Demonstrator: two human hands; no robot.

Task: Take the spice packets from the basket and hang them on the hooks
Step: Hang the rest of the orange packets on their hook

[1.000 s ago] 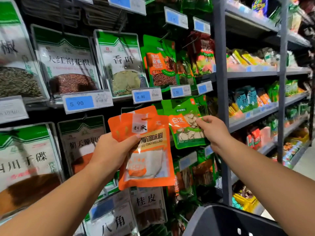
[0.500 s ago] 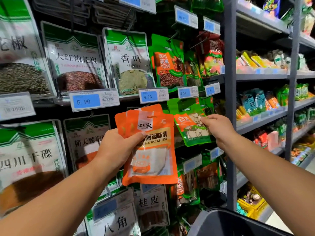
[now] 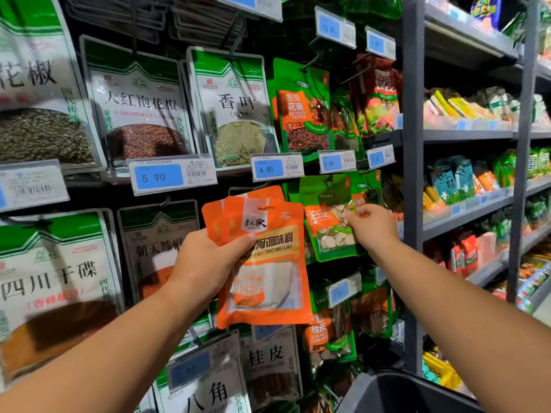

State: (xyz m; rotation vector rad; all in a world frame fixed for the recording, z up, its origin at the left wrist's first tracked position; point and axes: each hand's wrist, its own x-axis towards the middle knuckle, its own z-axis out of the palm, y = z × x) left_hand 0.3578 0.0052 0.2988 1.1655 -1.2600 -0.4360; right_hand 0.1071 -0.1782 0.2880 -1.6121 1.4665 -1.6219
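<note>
My left hand [image 3: 205,263] grips a fanned stack of orange spice packets [image 3: 268,263] by their left side, held up in front of the hook wall. My right hand [image 3: 372,228] pinches the right edge of a green packet with white slices [image 3: 328,225] that hangs under the 5.50 price tag [image 3: 337,162]. The dark basket [image 3: 402,394] shows only its rim at the bottom right, below my right forearm. The hook behind the orange packets is hidden.
Large white-and-green spice bags [image 3: 143,108] hang in rows on the left, with blue price tags [image 3: 173,175] sticking out on the hook ends. A grey upright post [image 3: 413,174] divides the hook wall from stocked shelves [image 3: 471,135] on the right.
Both hands and the packets kept nearly the same pose. My view shifted slightly, so the shelving slid a little to the right in the picture.
</note>
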